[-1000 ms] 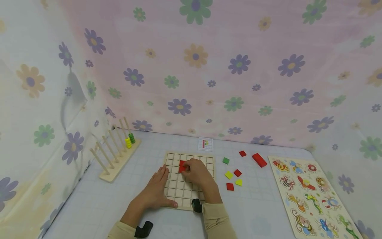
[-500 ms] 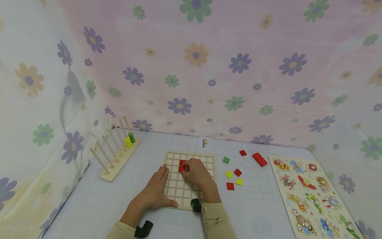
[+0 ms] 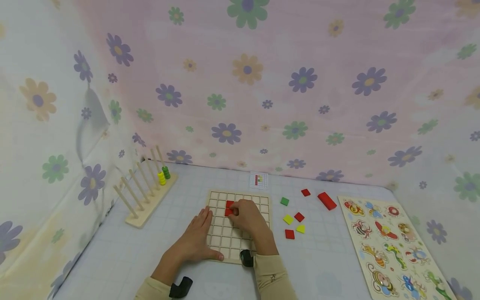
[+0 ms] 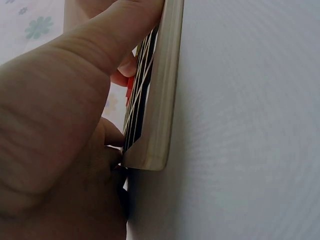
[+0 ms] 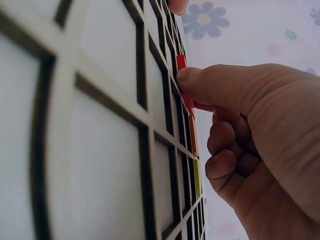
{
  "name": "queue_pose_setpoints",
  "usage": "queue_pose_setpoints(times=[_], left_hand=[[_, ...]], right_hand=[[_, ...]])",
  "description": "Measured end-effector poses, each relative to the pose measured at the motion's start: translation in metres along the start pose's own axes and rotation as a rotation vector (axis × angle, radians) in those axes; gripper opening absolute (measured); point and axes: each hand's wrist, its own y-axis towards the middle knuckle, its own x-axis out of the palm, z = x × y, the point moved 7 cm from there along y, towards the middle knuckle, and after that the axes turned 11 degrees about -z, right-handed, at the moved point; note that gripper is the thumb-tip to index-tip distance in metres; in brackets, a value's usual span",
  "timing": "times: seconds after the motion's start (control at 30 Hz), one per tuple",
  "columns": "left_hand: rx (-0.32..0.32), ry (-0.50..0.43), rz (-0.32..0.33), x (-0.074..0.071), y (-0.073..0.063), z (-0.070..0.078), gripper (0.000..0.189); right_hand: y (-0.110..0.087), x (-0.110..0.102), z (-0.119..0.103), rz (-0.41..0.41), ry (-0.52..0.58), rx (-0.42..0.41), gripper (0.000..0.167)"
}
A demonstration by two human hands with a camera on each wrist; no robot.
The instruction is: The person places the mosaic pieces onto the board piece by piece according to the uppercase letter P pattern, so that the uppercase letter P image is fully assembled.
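My left hand [image 3: 195, 239] lies along the left side of a wooden grid board [image 3: 225, 241], fingers straight at its edge and thumb at the near edge. In the left wrist view the thumb crosses close over the board's rim [image 4: 162, 100]. With thumb and index finger, my right hand [image 3: 248, 217] pinches a red square tile [image 5: 181, 62] at the grid, left of the board's middle. Another red tile [image 3: 229, 204] shows just beyond the fingertips. The right wrist view also shows a yellow tile [image 5: 197, 177] in a cell; the hand hides it from the head view.
Right of the board lie a green tile [image 3: 284, 201], several red and yellow tiles [image 3: 288, 219] and a red block [image 3: 327, 201]. A pattern card [image 3: 258, 180] lies behind the board. An insect puzzle [image 3: 393, 246] is far right, a peg rack [image 3: 150, 204] with rings left.
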Motion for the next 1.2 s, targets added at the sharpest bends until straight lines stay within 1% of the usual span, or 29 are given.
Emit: queue_pose_setpoints(times=[0.23,0.47,0.6,0.7,1.2], left_hand=[[0.026,0.03,0.014,0.0029,0.002,-0.0038,0.143],[0.035,0.016,0.018,0.0019,0.0015,-0.0029,0.143],[0.041,0.014,0.026,0.0006,0.0,-0.0011,0.142],[0.042,0.012,0.026,0.0,-0.0006,-0.0001,0.142],[0.031,0.005,0.025,-0.0001,-0.0011,0.0007,0.142]], right_hand=[[-0.0001,0.001,0.0006,-0.01,0.008,0.007,0.009],[0.0001,0.0012,0.0001,-0.013,0.036,0.002,0.007],[0.0009,0.0027,0.0005,-0.007,0.049,-0.007,0.016],[0.0016,0.0039,0.0005,-0.003,0.052,-0.016,0.02],[0.0036,0.0077,0.0035,0.007,0.063,-0.021,0.023]])
